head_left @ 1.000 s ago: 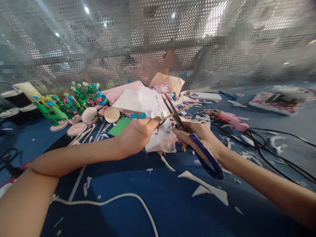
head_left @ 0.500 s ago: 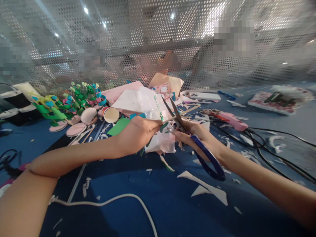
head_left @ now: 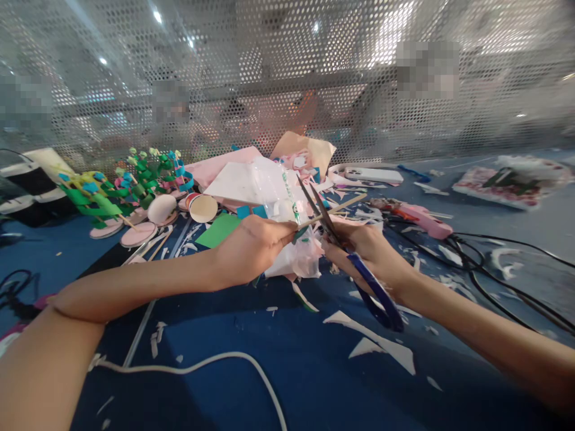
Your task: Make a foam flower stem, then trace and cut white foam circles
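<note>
My left hand (head_left: 254,248) pinches a thin wooden stick (head_left: 348,203) that points away to the right. A scrap of dark green, perhaps paper, shows by its fingertips. Blue-handled scissors (head_left: 374,293) are in my right hand (head_left: 366,251), which grips them near the pivot. Their blades stand a little apart and point up and left, crossing the stick. Whether the blades touch the stick I cannot tell. Behind the hands lies a clear plastic bag (head_left: 281,197) with pink and white scraps around it. My right fingertips are partly hidden by the scissors.
Paper flowers (head_left: 153,170) on round pink bases stand at the left, near a paper cup (head_left: 203,208). A pink glue gun (head_left: 426,224) with black cables lies right. White scraps (head_left: 372,338) and a white cable (head_left: 215,359) lie in front. Perforated metal mesh (head_left: 251,72) rises behind.
My right fingers have curled in closer to the scissors, and the handles have shifted slightly left. My left hand still holds the stick in nearly the same place.
</note>
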The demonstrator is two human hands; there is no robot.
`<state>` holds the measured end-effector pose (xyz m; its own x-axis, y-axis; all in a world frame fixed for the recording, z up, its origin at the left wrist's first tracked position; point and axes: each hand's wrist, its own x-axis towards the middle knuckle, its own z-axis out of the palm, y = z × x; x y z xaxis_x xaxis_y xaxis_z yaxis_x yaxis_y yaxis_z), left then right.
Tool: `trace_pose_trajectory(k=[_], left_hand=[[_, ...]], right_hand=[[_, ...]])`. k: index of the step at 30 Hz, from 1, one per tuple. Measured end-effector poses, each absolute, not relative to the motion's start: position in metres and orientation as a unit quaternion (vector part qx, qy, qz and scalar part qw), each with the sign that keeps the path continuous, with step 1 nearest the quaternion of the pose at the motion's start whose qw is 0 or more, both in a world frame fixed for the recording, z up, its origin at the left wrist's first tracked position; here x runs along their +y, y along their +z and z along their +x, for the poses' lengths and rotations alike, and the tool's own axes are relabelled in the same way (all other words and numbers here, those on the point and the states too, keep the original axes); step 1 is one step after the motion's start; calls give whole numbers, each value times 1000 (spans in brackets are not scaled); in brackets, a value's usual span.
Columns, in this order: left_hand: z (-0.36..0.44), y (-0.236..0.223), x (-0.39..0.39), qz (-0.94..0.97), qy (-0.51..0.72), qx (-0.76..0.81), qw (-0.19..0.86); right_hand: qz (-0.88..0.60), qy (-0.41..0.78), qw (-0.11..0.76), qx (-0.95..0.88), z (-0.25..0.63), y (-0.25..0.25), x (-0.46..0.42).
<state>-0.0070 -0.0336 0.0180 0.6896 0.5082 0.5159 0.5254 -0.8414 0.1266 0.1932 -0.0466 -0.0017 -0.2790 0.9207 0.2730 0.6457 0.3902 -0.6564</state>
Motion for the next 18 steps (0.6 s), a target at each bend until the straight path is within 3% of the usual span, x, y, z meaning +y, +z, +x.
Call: trace_pose_trajectory(k=[13, 18], left_hand=[[-4, 22, -39, -904, -277, -327, -10], [-3, 26, -39, -894, -277, -331, -118]], right_hand=[[-513, 162, 310, -784, 193, -5, -46], [-516, 178, 298, -783, 191, -1, -48]])
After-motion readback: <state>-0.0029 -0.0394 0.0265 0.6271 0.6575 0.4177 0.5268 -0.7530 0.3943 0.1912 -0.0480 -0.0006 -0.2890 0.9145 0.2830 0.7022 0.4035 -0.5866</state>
